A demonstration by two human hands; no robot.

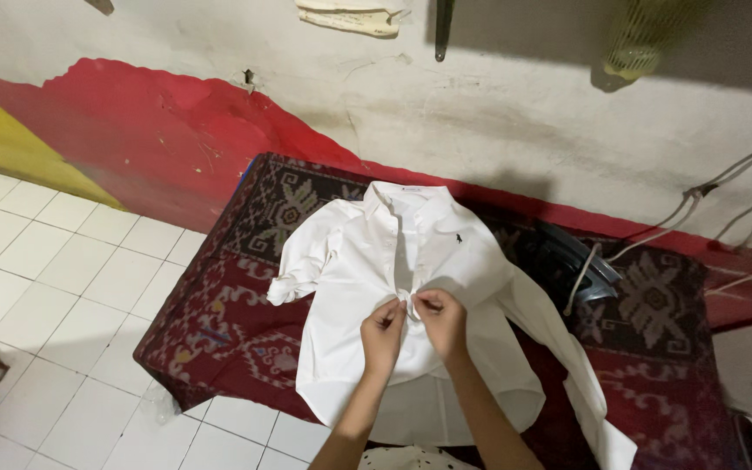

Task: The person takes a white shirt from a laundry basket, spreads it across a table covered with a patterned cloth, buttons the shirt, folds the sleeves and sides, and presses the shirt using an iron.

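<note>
A white long-sleeved shirt [350, 261] lies face up on a dark red patterned cloth [219, 305] spread on the floor, collar toward the wall. My left hand [382, 332] and my right hand [441, 320] meet at the middle of the shirt's front. Both pinch the front placket, fingertips almost touching. One sleeve is bunched at the left; the other trails down to the right.
A dark clothes iron [572, 261] with a white cord rests on the cloth to the right of the shirt. White floor tiles [71, 287] lie to the left. A painted wall [498, 122] with hanging cables stands behind.
</note>
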